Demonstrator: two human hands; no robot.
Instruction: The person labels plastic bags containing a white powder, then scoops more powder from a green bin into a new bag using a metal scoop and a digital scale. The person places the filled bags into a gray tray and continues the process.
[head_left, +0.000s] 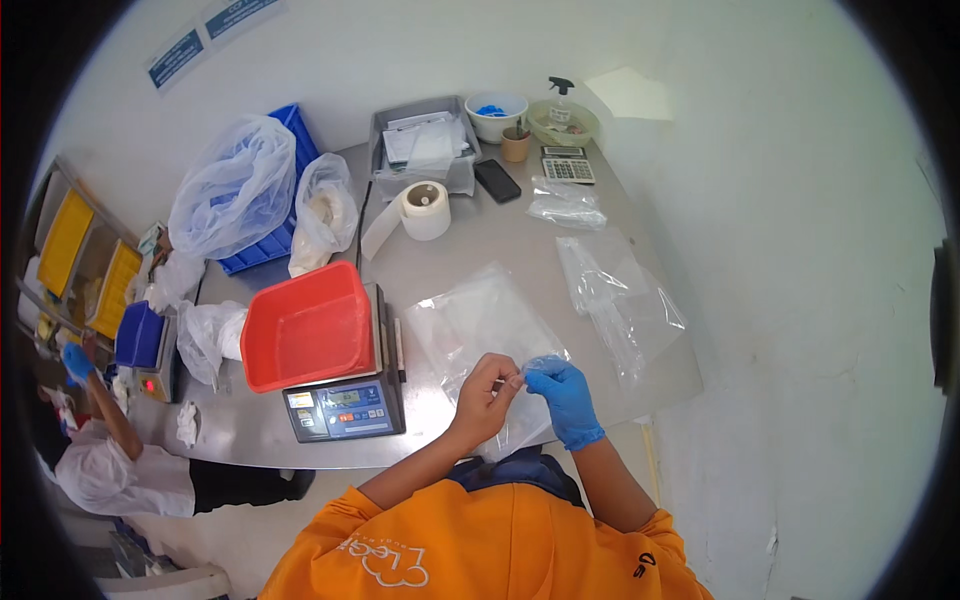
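Note:
My left hand (486, 394), bare, and my right hand (561, 401), in a blue glove, meet at the fingertips above the near edge of the steel table (420, 375). Both pinch a small bit of clear plastic film (534, 365); whether it is part of a bag cannot be told. Beneath and behind them lie flat clear plastic bags (484, 315). More clear bags (619, 300) lie to the right. Left of my hands, a red plastic tray (311, 326) rests on a digital scale (349, 409).
A label roll (426, 214), a black phone (496, 181), a calculator (568, 166) and a grey tray of papers (427, 101) stand farther back. A blue crate (259, 247) with plastic liner is at left. A co-worker (120, 465) stands at far left by another scale.

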